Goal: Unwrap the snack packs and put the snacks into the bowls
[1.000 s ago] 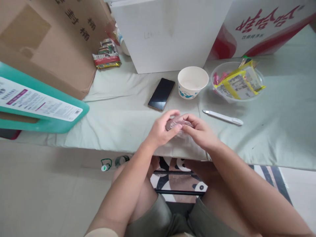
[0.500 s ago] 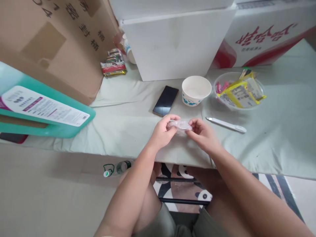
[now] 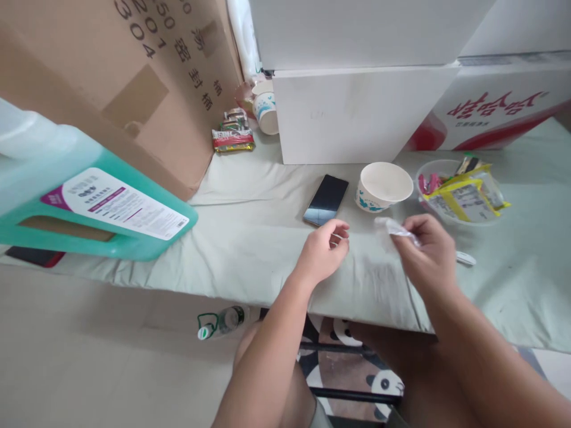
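A crumpled piece of clear plastic film (image 3: 392, 227) is pinched in my right hand (image 3: 426, 252), its loose end smeared by motion. It sticks out to the left, just below a white paper bowl (image 3: 386, 183) with blue leaf print. My left hand (image 3: 323, 249) hovers over the cloth with loosely curled fingers, and nothing shows in it. Just beyond its fingertips lies a dark phone (image 3: 328, 199). Under and beside my right hand is a white pen-like tool (image 3: 466, 258), mostly covered; only one end is visible.
A clear plastic bowl (image 3: 475, 217) with yellow snack packets stands at the right. White boxes (image 3: 339, 119) line the back. On the left are a brown carton (image 3: 178, 160) and a large green-liquid jug (image 3: 176, 246). Small snack packs (image 3: 234, 141) lie near the carton. A plastic bottle (image 3: 229, 321) is below the table edge.
Both hands were together on the clear plastic. My left hand has let go of it, while my right hand has carried it away to the right, over the pen-like tool. The view has shifted.
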Action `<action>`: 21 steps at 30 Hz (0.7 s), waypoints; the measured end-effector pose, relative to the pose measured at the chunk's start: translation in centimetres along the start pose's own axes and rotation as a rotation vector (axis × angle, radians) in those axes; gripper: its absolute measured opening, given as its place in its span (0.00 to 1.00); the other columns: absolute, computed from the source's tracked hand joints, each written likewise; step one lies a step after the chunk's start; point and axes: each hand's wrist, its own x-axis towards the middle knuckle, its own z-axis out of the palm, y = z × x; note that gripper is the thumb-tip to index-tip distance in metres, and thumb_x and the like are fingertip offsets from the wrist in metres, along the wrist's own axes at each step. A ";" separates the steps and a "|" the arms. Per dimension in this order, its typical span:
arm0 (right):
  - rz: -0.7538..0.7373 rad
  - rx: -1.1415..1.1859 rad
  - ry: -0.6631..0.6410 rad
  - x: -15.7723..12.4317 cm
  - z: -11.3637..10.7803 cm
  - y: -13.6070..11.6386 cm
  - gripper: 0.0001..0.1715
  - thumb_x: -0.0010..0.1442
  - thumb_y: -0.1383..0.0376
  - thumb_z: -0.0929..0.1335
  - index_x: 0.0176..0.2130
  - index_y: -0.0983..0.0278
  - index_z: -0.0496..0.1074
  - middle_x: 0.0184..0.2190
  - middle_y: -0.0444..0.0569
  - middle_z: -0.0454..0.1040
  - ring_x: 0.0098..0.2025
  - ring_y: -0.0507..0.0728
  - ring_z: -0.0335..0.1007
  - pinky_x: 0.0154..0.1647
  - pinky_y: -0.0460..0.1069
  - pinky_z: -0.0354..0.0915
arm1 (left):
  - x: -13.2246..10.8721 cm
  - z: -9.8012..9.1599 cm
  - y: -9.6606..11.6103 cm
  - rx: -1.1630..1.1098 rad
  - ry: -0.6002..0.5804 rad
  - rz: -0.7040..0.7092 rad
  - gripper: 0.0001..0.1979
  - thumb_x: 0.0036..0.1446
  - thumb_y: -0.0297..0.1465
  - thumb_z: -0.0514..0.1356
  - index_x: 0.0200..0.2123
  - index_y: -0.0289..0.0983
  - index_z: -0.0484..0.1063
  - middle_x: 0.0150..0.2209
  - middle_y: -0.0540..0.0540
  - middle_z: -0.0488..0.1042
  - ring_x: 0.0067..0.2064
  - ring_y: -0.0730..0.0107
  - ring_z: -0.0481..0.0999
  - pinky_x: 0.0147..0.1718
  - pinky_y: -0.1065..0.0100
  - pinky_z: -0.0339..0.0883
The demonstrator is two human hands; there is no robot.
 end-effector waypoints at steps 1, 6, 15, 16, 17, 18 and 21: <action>-0.032 -0.052 0.073 0.5 -0.2 -0.4 0.14 0.54 0.57 0.73 0.29 0.58 0.65 0.22 0.41 0.63 0.24 0.52 0.54 0.26 0.49 0.51 | 0.0 -0.3 0.0 -0.017 0.017 -0.019 0.12 0.59 0.26 0.59 0.47 0.39 0.73 0.44 0.44 0.80 0.41 0.67 0.78 0.43 0.64 0.72; -0.259 -0.355 0.179 6.1 -1.0 -3.0 0.13 0.53 0.67 0.69 0.28 0.56 0.59 0.26 0.44 0.62 0.29 0.57 0.56 0.34 0.54 0.55 | -0.3 -1.1 -0.1 -0.112 0.075 -0.058 0.07 0.61 0.28 0.59 0.42 0.39 0.74 0.38 0.46 0.78 0.38 0.69 0.77 0.41 0.65 0.71; -0.226 -0.628 -0.386 18.8 3.5 0.1 0.21 0.44 0.78 0.74 0.15 0.60 0.64 0.14 0.39 0.53 0.22 0.49 0.50 0.29 0.51 0.48 | -0.3 -1.6 0.4 -0.132 0.074 -0.038 0.05 0.59 0.27 0.59 0.38 0.38 0.74 0.33 0.49 0.77 0.35 0.69 0.75 0.38 0.66 0.68; -0.207 -0.604 -0.421 19.4 4.0 0.7 0.23 0.44 0.76 0.75 0.14 0.59 0.63 0.13 0.38 0.52 0.20 0.48 0.49 0.27 0.50 0.49 | -0.3 -1.7 0.3 -0.134 0.082 -0.035 0.05 0.59 0.27 0.59 0.37 0.38 0.74 0.33 0.49 0.77 0.35 0.69 0.75 0.38 0.66 0.67; -0.191 -0.573 -0.446 19.9 4.4 1.2 0.24 0.44 0.75 0.76 0.13 0.59 0.63 0.11 0.37 0.52 0.18 0.47 0.48 0.26 0.50 0.49 | -0.3 -1.8 0.2 -0.139 0.091 -0.033 0.04 0.59 0.27 0.60 0.37 0.39 0.74 0.33 0.49 0.78 0.35 0.69 0.75 0.38 0.66 0.67; -0.179 -0.535 -0.457 20.3 4.6 1.3 0.25 0.43 0.74 0.78 0.12 0.59 0.62 0.11 0.36 0.52 0.16 0.47 0.48 0.24 0.50 0.50 | -0.3 -1.9 0.1 -0.149 0.099 -0.036 0.04 0.59 0.27 0.60 0.37 0.39 0.74 0.33 0.49 0.78 0.35 0.69 0.75 0.37 0.66 0.67; -0.186 -0.373 -0.394 21.3 4.4 0.1 0.27 0.43 0.73 0.79 0.12 0.58 0.61 0.09 0.35 0.50 0.13 0.47 0.44 0.21 0.50 0.52 | -0.6 -2.5 -0.2 -0.215 0.123 -0.058 0.04 0.58 0.28 0.59 0.36 0.39 0.74 0.31 0.49 0.77 0.34 0.69 0.75 0.36 0.67 0.66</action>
